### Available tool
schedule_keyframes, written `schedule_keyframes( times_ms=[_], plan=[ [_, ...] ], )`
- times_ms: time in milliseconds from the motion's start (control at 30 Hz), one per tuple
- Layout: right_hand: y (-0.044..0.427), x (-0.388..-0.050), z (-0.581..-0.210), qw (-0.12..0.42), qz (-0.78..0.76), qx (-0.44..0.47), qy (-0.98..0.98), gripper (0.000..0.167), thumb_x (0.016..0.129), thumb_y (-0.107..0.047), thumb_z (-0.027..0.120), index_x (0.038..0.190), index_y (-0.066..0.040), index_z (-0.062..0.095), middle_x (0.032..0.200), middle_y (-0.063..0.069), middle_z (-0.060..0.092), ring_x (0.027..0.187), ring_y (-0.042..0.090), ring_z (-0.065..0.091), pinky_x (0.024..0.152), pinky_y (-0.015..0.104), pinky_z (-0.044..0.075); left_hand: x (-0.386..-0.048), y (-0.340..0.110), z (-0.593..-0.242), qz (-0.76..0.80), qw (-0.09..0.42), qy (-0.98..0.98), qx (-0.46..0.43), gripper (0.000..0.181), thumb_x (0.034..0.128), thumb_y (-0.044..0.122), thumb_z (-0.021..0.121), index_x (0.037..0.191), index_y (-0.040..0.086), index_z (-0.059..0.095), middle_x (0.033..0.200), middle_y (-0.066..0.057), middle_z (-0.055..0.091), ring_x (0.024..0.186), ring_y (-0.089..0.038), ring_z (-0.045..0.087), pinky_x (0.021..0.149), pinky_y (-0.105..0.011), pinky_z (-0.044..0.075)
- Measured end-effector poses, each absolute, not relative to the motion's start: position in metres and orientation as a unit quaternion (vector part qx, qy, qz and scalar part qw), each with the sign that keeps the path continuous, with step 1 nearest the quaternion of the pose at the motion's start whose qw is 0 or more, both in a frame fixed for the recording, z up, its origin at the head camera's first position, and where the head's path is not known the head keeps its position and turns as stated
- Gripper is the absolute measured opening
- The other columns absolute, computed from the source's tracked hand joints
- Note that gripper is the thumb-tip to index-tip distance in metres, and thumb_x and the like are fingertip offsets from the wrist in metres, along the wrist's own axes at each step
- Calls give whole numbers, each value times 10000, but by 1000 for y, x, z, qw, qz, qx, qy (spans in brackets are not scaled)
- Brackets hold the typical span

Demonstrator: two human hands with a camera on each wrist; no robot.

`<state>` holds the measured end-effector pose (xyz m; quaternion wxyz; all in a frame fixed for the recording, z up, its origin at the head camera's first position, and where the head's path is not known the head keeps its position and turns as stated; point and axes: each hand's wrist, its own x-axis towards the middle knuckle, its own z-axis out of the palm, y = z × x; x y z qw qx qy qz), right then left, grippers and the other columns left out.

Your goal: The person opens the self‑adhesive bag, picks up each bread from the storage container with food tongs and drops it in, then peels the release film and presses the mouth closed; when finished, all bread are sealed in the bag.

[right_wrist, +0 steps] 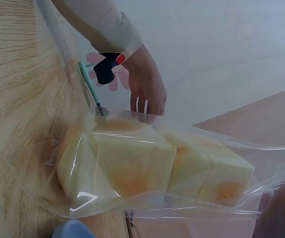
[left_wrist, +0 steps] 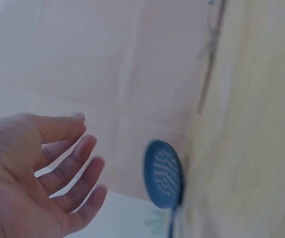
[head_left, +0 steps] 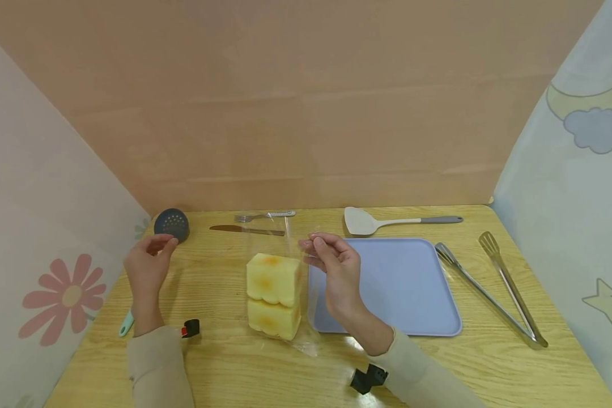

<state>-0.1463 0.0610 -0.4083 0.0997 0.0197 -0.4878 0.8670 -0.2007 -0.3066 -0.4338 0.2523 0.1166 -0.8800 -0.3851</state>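
A clear plastic bag [right_wrist: 276,153] holds two pale yellow bread pieces [head_left: 273,292] with browned patches, one above the other. Thumb and fingers of my right hand [head_left: 343,277] pinch the bag's edge near its top, beside the bread. In the right wrist view the bag's lower end is close to the wooden table; whether it touches is unclear. My left hand [head_left: 147,266] is raised to the left, apart from the bag, with loosely bent fingers and nothing in them. Nearest to it is a dark blue skimmer [left_wrist: 163,173] with a mint handle [head_left: 126,323].
A lavender tray [head_left: 387,289] lies right of the bag. Metal tongs [head_left: 505,283] are spread open beyond it. A white spatula [head_left: 362,221] with a grey handle lies behind the tray. Farther back are a fork [head_left: 265,216] and a brown knife [head_left: 247,230]. Walls enclose the table.
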Motion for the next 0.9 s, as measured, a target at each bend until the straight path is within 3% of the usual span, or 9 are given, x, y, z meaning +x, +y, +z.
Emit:
schedule_keyframes(
  times_ms=[100, 200, 300, 567, 800, 900],
  plan=[
    [61, -146, -409, 98, 867, 19, -488, 129, 1096, -23, 651, 1061, -62, 768, 949, -1, 840, 923, 152, 814, 808, 295, 675, -197, -299, -420, -427, 240, -866, 103, 260, 1043, 202, 819, 1173, -22, 799, 963, 143, 742, 845, 142, 608, 821, -65, 476],
    [60, -146, -409, 97, 867, 19, -488, 128, 1095, -21, 652, 1061, -58, 769, 950, 0, 840, 920, 152, 813, 807, 296, 675, -195, -290, -410, -479, 213, -848, 78, 293, 1052, 202, 807, 1227, -32, 777, 960, 277, 684, 895, 91, 650, 828, -62, 511],
    [60, -147, -409, 97, 867, 19, -488, 124, 1095, -22, 652, 1062, -51, 769, 953, 2, 840, 919, 153, 813, 810, 297, 676, -195, -281, -404, -533, 183, -825, 50, 288, 1061, 166, 789, 1259, -41, 756, 996, 267, 713, 939, 23, 683, 846, -87, 537],
    [60, -148, -411, 96, 866, 17, -490, 134, 1094, -15, 647, 1064, -62, 769, 946, -1, 842, 918, 151, 812, 808, 295, 674, -200, -247, -401, -645, 98, -756, -45, 135, 1082, 99, 744, 1201, 56, 791, 1063, 48, 783, 988, -102, 730, 920, -172, 594],
    [60, -149, -411, 98, 866, 19, -490, 146, 1094, -16, 646, 1057, -82, 770, 946, -4, 842, 918, 147, 811, 806, 296, 672, -203, -215, -403, -640, 25, -759, -119, 289, 1105, 58, 693, 1323, -130, 676, 1155, 7, 788, 1089, -157, 726, 977, -207, 595],
    [60, -149, -410, 96, 867, 20, -489, 145, 1094, -18, 646, 1061, -86, 770, 954, -3, 842, 924, 149, 813, 810, 299, 673, -203, -206, -404, -624, 16, -770, -130, 260, 1102, 42, 688, 1286, -142, 680, 1124, 40, 765, 1052, -151, 713, 948, -204, 591]
  ],
)
